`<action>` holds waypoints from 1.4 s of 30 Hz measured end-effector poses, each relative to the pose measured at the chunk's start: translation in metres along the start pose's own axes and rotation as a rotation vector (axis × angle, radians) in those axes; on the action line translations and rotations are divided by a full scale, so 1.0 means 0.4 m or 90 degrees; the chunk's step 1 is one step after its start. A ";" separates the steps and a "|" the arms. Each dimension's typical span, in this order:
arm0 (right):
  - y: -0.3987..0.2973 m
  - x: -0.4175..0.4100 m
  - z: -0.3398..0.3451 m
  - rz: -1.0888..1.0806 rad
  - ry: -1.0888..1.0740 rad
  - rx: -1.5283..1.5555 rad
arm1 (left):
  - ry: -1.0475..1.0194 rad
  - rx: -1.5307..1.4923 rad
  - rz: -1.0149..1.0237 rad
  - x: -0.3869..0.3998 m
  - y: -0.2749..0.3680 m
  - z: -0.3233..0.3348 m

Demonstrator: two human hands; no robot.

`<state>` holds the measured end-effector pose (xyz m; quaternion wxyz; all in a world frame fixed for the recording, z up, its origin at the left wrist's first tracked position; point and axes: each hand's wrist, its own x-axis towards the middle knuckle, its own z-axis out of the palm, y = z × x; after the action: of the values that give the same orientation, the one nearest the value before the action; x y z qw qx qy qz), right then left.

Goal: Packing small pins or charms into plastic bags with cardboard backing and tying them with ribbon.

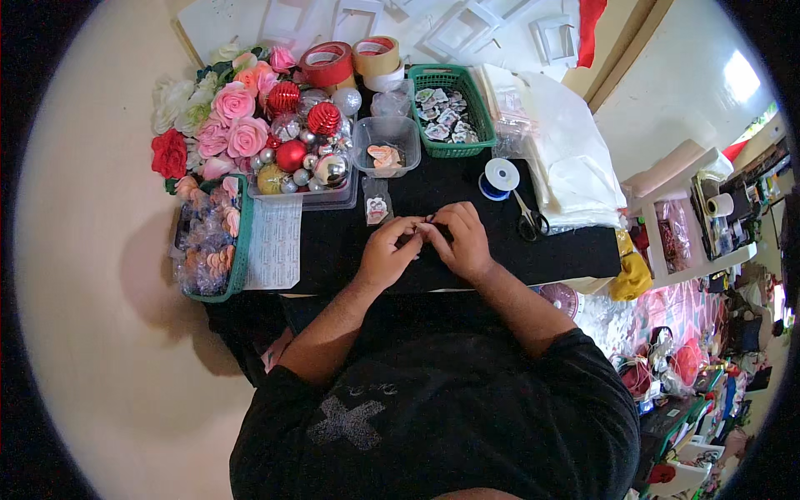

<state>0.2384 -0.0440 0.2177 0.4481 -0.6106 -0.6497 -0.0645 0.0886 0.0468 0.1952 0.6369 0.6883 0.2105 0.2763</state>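
My left hand (390, 253) and my right hand (461, 240) meet fingertip to fingertip above the black-covered table (350, 269). Something small and dark, perhaps thin ribbon, shows between the fingertips; the fingers hide most of it. Just beyond my left hand lies a small clear plastic bag (377, 200) with a printed tag inside. To the right of my right hand are a white spool of blue ribbon (500, 177) and scissors with black handles (531, 222). A clear plastic tub (387, 147) with peach tags stands farther back.
A green basket (239, 250) of bagged items stands left, beside printed paper (275, 244). Behind are a container of Christmas balls (306, 199), artificial roses (234, 103), tape rolls (326, 64) and a green basket of tags (459, 150). White plastic bags (572, 169) lie right.
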 end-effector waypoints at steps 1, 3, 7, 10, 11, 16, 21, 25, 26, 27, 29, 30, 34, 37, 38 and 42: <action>0.004 0.001 -0.001 0.001 0.001 0.000 | -0.001 0.001 -0.001 -0.001 -0.003 0.001; 0.013 0.001 -0.001 0.030 0.006 0.028 | 0.004 0.028 0.032 -0.002 -0.010 0.002; 0.020 -0.002 0.004 0.039 0.005 0.042 | 0.001 0.033 0.018 0.001 -0.007 0.002; 0.019 -0.002 0.005 0.057 0.000 0.058 | -0.001 0.052 0.030 0.002 -0.019 0.000; 0.015 -0.001 0.004 0.086 -0.017 0.073 | -0.009 0.025 0.019 0.001 -0.020 -0.002; 0.012 0.008 0.003 0.104 -0.060 0.117 | 0.006 -0.054 -0.031 0.002 -0.003 -0.004; 0.025 0.004 0.006 0.145 -0.094 0.147 | 0.002 -0.020 -0.037 0.004 -0.009 -0.003; 0.027 0.003 0.007 0.154 -0.088 0.154 | 0.001 0.005 -0.048 0.004 -0.002 -0.002; 0.026 0.004 0.006 0.158 -0.088 0.155 | 0.000 0.006 -0.051 0.003 0.004 -0.002; 0.025 0.004 0.006 0.163 -0.087 0.155 | -0.002 0.007 -0.053 0.003 0.008 -0.001; 0.025 0.004 0.004 0.170 -0.078 0.156 | -0.002 0.009 -0.042 0.002 0.012 0.002; 0.025 0.003 0.002 0.178 -0.070 0.156 | -0.001 0.010 -0.032 0.002 0.014 0.004; 0.050 -0.012 0.018 0.312 -0.019 0.238 | 0.095 -0.047 0.000 0.012 -0.003 0.008; 0.063 -0.007 0.019 0.413 0.031 0.387 | 0.192 0.044 0.018 0.046 0.027 -0.010; 0.066 -0.006 0.016 0.433 0.023 0.380 | 0.200 0.096 0.057 0.067 0.053 -0.021; 0.036 0.010 0.002 0.430 0.007 0.407 | 0.228 0.218 0.121 0.166 0.133 -0.077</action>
<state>0.2510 -0.0370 0.2132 0.6133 -0.6191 -0.3993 0.2849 0.1157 0.1077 0.2564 0.4347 0.7430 0.2980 0.4125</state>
